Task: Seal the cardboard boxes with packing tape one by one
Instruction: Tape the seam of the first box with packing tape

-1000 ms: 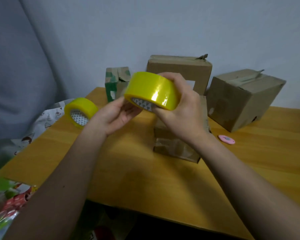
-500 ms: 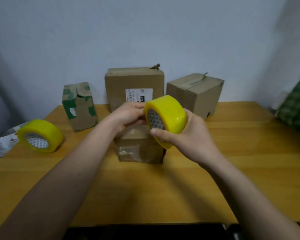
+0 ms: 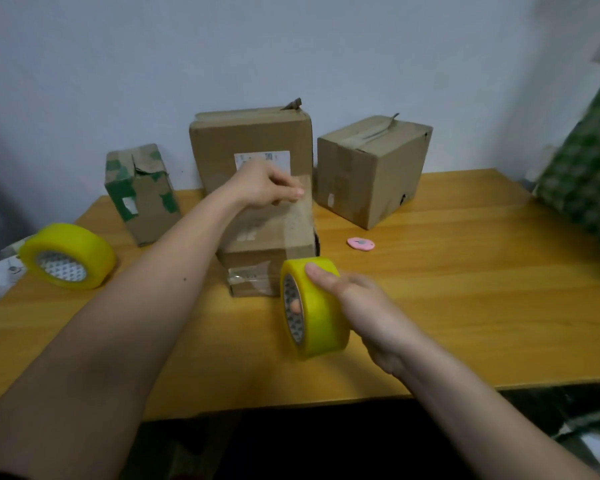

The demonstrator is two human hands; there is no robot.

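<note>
So we've got the left hand (image 3: 264, 185) pinching the tape end at the far side of the small box (image 3: 267, 244) while the right hand (image 3: 357, 306) grips the roll (image 3: 314, 306) at its near side, strip running front-to-back on the tabletop (image 3: 465, 271).

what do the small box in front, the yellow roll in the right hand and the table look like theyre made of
Small box: brown corrugated-looking cardboard, matte, creased, with glossy clear tape stretched over it.
Yellow roll: translucent plastic packing tape, shiny, apparently on a printed card core.
Table: wood or wood-look laminate, smooth with a grain pattern; which one is unclear.
</note>
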